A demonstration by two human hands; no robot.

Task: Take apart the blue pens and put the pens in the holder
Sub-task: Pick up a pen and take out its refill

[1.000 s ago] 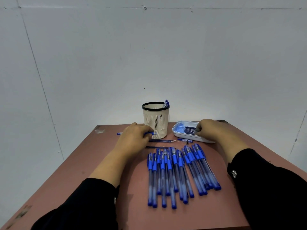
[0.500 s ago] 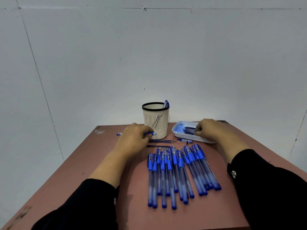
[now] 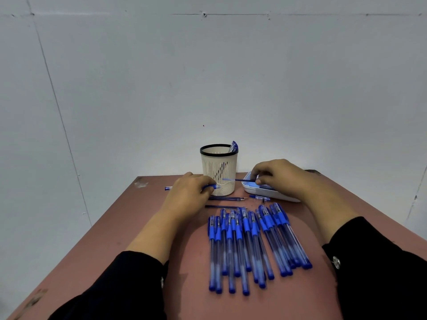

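A batch of blue pens (image 3: 254, 245) lies side by side on the reddish-brown surface (image 3: 115, 227), caps toward the wall and clear barrels toward the person, fanning a little to the right. Each has a blue cap with a clip, a see-through barrel and a blue end plug. Beyond them, two loose refills (image 3: 227, 198) lie crosswise, and a small pen tip piece (image 3: 260, 197) rests just beside the tray (image 3: 272, 194).

The holder (image 3: 219, 169) is a cream mesh cup with a black rim, standing upright near the far edge of the surface. One blue pen cap (image 3: 233, 146) pokes above its rim on the right side, and dark slanted shapes show through the mesh.

The left hand (image 3: 189, 192) rests low at the holder's left, fingers curled around a pen barrel (image 3: 211, 187) held level; the barrel's far end (image 3: 168, 188) sticks out past the hand on the left. The right hand (image 3: 277, 176) hovers over the white tray, thumb and fingers pinching a thin dark refill (image 3: 238, 180) that points left toward the holder, its pale end in front of the mesh. More blue parts lie in the tray under that hand, too hidden to count. Both forearms are bare up to black sleeves (image 3: 381, 262), and the hands are apart, one on each side of the holder.
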